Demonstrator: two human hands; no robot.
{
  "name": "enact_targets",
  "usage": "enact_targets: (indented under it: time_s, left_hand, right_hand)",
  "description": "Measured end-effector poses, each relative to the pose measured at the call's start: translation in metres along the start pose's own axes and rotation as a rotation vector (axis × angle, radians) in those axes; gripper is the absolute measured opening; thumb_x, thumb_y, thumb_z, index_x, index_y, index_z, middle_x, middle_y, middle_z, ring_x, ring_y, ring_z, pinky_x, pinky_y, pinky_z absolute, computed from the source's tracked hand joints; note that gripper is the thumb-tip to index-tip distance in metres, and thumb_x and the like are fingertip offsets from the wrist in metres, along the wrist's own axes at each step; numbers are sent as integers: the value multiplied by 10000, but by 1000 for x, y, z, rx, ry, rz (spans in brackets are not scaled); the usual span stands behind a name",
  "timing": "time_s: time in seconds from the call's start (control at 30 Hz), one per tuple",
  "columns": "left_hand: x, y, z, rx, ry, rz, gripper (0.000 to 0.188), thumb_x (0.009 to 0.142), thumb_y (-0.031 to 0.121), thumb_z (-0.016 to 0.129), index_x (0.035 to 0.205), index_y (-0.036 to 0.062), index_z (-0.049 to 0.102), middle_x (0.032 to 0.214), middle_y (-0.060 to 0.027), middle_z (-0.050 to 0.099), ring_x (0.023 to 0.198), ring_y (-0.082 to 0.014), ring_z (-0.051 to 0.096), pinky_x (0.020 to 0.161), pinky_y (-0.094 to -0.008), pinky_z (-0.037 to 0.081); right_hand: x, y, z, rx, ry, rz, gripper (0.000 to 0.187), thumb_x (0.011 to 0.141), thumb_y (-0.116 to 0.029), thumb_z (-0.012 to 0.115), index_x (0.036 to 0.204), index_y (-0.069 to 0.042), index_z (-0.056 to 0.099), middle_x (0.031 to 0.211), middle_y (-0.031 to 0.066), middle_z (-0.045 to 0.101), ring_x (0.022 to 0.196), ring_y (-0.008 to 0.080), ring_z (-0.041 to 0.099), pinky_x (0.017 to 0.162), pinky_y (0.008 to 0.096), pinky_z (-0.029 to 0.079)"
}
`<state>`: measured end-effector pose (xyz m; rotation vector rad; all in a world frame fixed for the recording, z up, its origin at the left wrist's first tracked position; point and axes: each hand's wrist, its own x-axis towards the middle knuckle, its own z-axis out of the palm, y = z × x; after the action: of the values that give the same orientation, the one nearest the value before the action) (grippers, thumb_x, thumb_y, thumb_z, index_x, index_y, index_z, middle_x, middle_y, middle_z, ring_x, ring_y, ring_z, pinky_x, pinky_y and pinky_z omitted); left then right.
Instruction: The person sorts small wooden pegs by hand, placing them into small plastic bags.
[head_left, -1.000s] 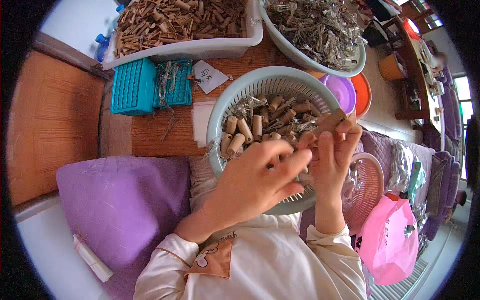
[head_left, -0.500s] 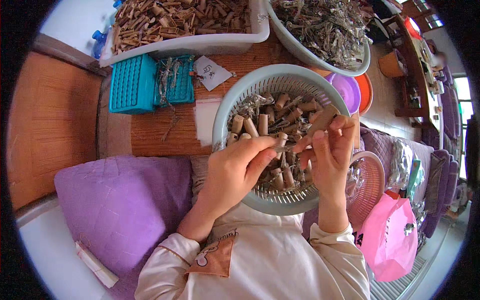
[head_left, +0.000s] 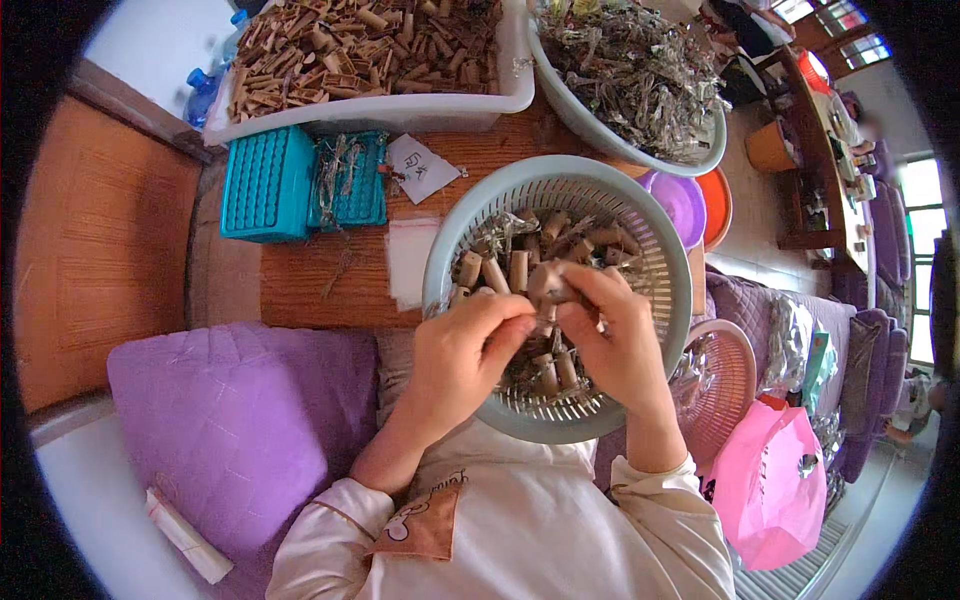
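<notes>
Cardboard tube (head_left: 548, 283) pinched by left hand (head_left: 462, 355) and right hand (head_left: 612, 338) over grey basket (head_left: 450, 240) on wooden table (head_left: 320, 285).

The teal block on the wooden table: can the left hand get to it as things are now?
Probably yes. The teal block lies on the left hand's own side, and only bare table and a white sheet lie between. But the hand, over the grey basket, is pinching a small piece.
</notes>
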<state>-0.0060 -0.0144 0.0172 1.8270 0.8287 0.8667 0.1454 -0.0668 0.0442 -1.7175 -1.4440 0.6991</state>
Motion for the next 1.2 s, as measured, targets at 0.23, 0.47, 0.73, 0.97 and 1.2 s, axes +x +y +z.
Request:
enact_targets:
  time_s: [0.23, 0.47, 0.73, 0.97, 1.2]
  left_hand:
    - [-1, -1, -1, 50, 97, -47, 83, 748, 67, 615, 812, 24, 583, 695, -73, 599, 593, -129, 575, 546, -234, 451]
    - [1, -2, 8, 78, 131, 9, 77, 735, 76, 625, 795, 62, 578, 653, -67, 572, 531, -146, 552, 485, -243, 423]
    - [-16, -12, 2, 81, 118, 110, 184, 742, 111, 624, 902, 63, 545, 667, -83, 570, 563, -212, 569, 505, -297, 439]
    - [-17, -90, -48, 632, 409, -376, 311, 781, 222, 579, 979, 5, 476, 796, -181, 576, 708, -339, 565, 626, -398, 441]
    - [-5, -132, -30, 717, 252, -536, 440, 727, 282, 623, 990, -23, 445, 1000, -249, 511, 846, -391, 528, 698, -433, 428]
  right_hand:
    - [-9, -2, 0, 457, -179, 315, 370, 807, 10, 466, 1176, 22, 447, 793, 89, 562, 679, 151, 542, 650, 248, 435]
    - [-18, 7, -1, 514, -141, 358, 419, 790, 46, 468, 1206, 15, 419, 844, 82, 552, 650, 103, 511, 628, 207, 428]
    - [-18, 5, -11, 199, -44, 255, 390, 698, 129, 485, 1073, 32, 529, 822, 83, 565, 645, 104, 538, 579, 209, 453]
    - [-26, 43, -39, 405, 129, 272, 282, 762, 70, 501, 1040, 33, 538, 822, 51, 574, 636, 72, 524, 574, 191, 449]
    - [-28, 56, -38, 355, 123, 242, 254, 796, -12, 538, 1046, 34, 529, 834, 47, 584, 660, 68, 530, 593, 184, 448]
